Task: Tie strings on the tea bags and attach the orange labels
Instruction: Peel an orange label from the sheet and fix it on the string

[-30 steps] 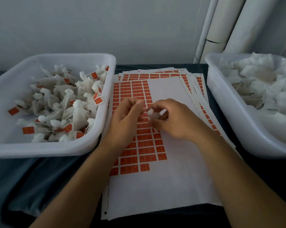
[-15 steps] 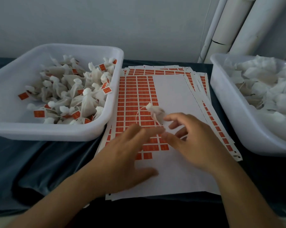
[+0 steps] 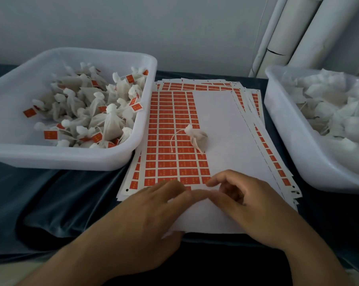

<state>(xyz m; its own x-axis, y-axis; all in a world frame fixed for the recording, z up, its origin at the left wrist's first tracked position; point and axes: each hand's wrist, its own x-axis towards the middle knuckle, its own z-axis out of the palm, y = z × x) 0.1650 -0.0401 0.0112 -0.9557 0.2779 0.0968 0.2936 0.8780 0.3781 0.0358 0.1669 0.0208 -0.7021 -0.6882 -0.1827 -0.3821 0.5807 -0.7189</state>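
A small white tea bag (image 3: 196, 138) with a tied string (image 3: 173, 139) lies alone on the top sheet of orange labels (image 3: 174, 145). My left hand (image 3: 154, 211) rests flat on the sheet's near end, fingers straight, thumb near the paper's edge. My right hand (image 3: 244, 201) hovers beside it, fingers loosely bent, forefinger and thumb close to the lowest row of labels. Both hands are well short of the tea bag. Whether the right fingertips pinch a label is blurred.
A white tub (image 3: 75, 159) on the left holds several tied tea bags with orange labels. Another white tub (image 3: 292, 141) on the right holds plain white bags. More label sheets (image 3: 255, 104) are stacked under the top one. White pipes (image 3: 281, 34) stand at the back right.
Both hands let go of the tea bag, which now lies on the sheet, and drew back to the sheet's near end. The camera view shifted.
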